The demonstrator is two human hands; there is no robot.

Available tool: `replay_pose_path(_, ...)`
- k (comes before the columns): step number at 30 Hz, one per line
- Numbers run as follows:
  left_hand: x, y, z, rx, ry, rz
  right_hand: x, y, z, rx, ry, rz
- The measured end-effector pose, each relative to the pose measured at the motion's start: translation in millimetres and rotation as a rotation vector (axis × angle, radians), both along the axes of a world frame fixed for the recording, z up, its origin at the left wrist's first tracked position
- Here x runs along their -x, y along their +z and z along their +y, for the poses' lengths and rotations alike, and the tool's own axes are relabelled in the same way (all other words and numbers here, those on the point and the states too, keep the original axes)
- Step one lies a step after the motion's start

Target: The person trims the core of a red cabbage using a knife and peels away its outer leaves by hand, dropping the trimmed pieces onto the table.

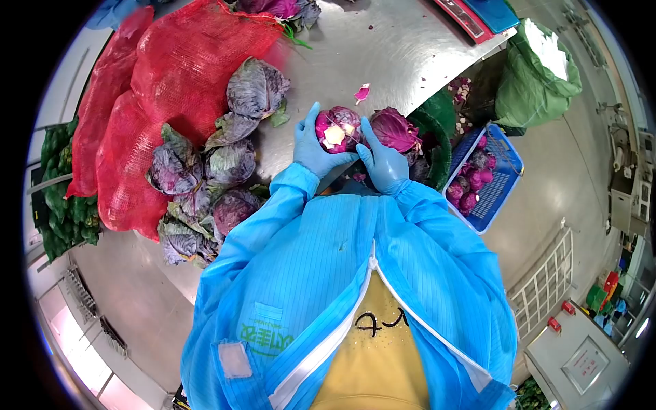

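A trimmed red cabbage (pixel 348 117), its pale cut stem end facing up, is held over the near edge of the steel table. My left hand (pixel 316 150), in a blue glove, wraps its left side, thumb beneath. My right hand (pixel 385 161), also gloved in blue, grips the right side of that cabbage with thumb and fingers; part of its grip is hidden. Just right of it lies another purple cabbage (pixel 395 130) with glossy leaves. A scrap of purple leaf (pixel 362 93) rests on the table beyond.
Untrimmed cabbages (pixel 232 162) and red mesh sacks (pixel 179 68) crowd the left. At right are a green bin (pixel 437 116), a blue crate (pixel 504 174) holding trimmed cabbages, and a green sack (pixel 536 89). A red-and-blue scale (pixel 471 19) stands on the steel table (pixel 342 58).
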State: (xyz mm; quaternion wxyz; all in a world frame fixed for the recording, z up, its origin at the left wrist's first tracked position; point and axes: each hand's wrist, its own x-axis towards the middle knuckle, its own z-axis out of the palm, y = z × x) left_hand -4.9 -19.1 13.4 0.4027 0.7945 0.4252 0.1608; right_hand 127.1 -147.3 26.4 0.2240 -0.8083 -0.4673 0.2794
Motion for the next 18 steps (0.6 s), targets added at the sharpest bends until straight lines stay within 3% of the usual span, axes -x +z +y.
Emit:
replay_pose_path(6,-6.1,7.2,4.7,0.094,-0.102,0.022,2.8,2.1,4.8,-0.002,-0.101,-0.047)
replay_pose_path(12,-11.4,-10.8,-0.9,-0.029,-0.082,-0.101,-1.4,-9.7,9.4,-0.081,-0.127,-0.165)
replay_pose_path(15,-13.6,-11.9,-3.6,-0.031,-0.063,-0.094,-6.6,-18.3,12.8,-0.101,-0.195,-0.079)
replay_pose_path(17,-12.2,-13.7,-14.0,-0.172,-0.071,-0.105,-20.9,-42.3,16.3,-0.160,-0.451,0.157)
replay_pose_path(18,-8.9,-16.3,-18.4,-0.174,-0.073,-0.106,-22.4,-31.6,17.1,-0.122,-0.486,0.142)
